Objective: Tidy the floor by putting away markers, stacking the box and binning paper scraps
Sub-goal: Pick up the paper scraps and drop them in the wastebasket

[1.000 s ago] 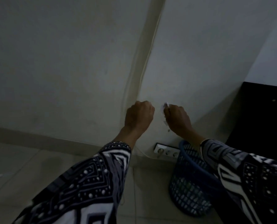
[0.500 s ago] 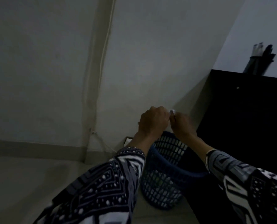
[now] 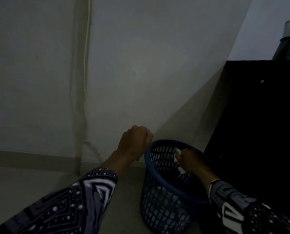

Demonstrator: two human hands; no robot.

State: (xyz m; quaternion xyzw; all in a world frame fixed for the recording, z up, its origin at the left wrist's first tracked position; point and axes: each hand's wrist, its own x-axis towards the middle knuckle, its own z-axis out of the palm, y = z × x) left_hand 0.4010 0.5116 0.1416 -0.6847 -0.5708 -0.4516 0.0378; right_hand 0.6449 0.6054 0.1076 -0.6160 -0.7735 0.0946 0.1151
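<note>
Holding the scraps [image 3: 178,160] over the bin [image 3: 164,196], the right hand [image 3: 190,160] is already above the opening, so I think the good way now is to lower it a little inside the rim and then open the fingers, so that no small piece falls outside on the floor [image 3: 31,183]. The right fingers are curled around the white paper; bits show above and below the fist. The left hand [image 3: 134,142] is a closed fist just beside the rim, on its outer side; whether it holds anything I cannot tell. If it does, it should come over the opening too. The scraps look small, white and crumpled, very light. The bin is dark blue with a mesh wall, and it stands on the floor between the wall [image 3: 141,65] and a black cabinet [image 3: 259,124].
</note>
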